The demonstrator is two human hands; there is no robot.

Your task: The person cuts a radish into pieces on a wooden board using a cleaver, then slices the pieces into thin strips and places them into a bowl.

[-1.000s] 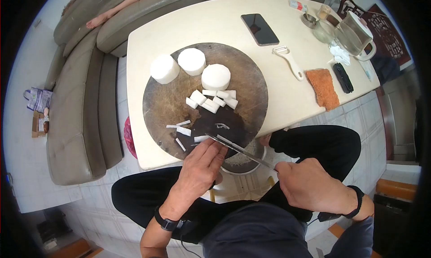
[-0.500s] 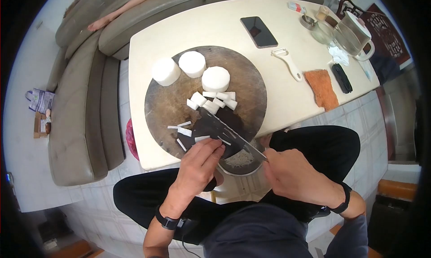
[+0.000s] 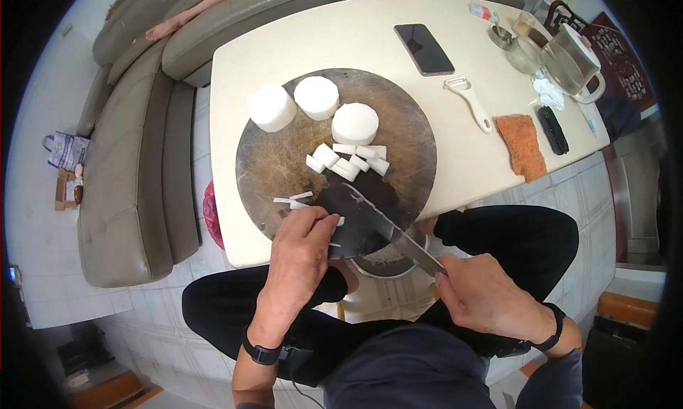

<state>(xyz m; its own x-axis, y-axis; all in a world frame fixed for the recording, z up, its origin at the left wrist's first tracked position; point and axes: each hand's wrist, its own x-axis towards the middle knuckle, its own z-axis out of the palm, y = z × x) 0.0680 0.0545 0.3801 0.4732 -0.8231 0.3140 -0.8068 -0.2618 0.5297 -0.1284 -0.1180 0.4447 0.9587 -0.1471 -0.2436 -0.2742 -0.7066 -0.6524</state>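
Observation:
My right hand [image 3: 484, 295] is wrapped round the handle of a knife [image 3: 416, 251], its blade slanting up and left over the dark wet front of a round wooden cutting board [image 3: 402, 124]. My left hand [image 3: 299, 256] rests at the board's front left, fingers bent together, with a white radish piece [image 3: 341, 221] showing at the fingertips. Thin white strips [image 3: 284, 200] lie just beyond that hand. Farther back sit several short white radish chunks [image 3: 345, 168] and three thick radish rounds [image 3: 355, 124]. Below the board's front edge, a metal bowl [image 3: 388, 272] holds pale shreds, partly hidden.
To the right on the cream table [image 3: 320, 32] lie a phone [image 3: 425, 50], a white peeler [image 3: 469, 103], an orange cloth [image 3: 521, 146] and a black case [image 3: 553, 130]. A glass pitcher [image 3: 569, 60] stands at the far right. A grey sofa [image 3: 135, 174] runs along the left; another person's foot [image 3: 163, 29] rests there.
The knife and my right hand have moved slightly right and down. My left hand has shifted left, now covering part of the strips. The view has shifted a little.

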